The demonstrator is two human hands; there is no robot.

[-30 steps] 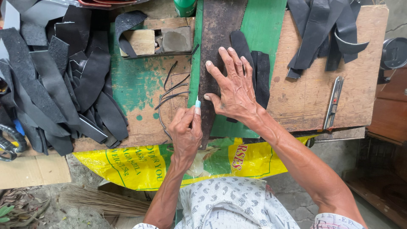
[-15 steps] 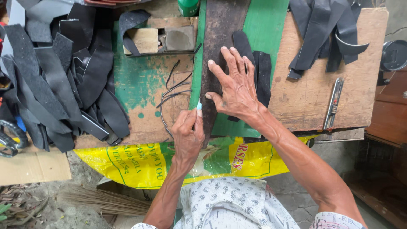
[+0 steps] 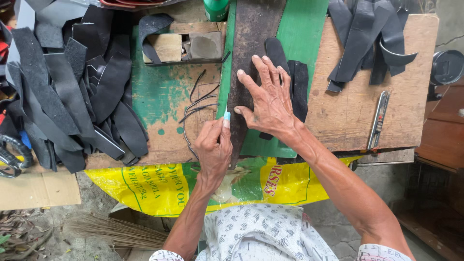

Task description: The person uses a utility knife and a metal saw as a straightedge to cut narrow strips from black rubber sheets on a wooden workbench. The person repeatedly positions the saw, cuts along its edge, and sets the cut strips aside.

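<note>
The right hand (image 3: 270,99) lies spread and flat on the dark strip (image 3: 251,72) laid along the counter (image 3: 348,111), while the left hand (image 3: 212,147) pinches a small blade (image 3: 226,114) at the strip's left edge. A clean cut likely needs firm downward pressure — fingers kept clear of the blade — and one steady pull along that edge.

Two hands are seen above the tabletop (image 3: 348,121): the left hand (image 3: 212,147) at lower centre and the right hand (image 3: 270,99) at centre. One small blade with a pale blue tip (image 3: 226,112) is held in the left hand. One long dark strip (image 3: 251,58) is pressed under the right hand, with two shorter black pieces (image 3: 298,82) beside it. Two heaps of black strips are counted, one large heap (image 3: 72,92) at the left and one smaller heap (image 3: 367,38) at the upper right; single strips in them cannot be counted. A few thin black offcuts (image 3: 195,108), about four, are seen at centre. One metal utility knife (image 3: 378,120) lies at the right, one green bottle (image 3: 215,8) stands at the top, one yellow sack (image 3: 164,186) hangs below, and one broom (image 3: 116,231) lies at the lower left.
</note>
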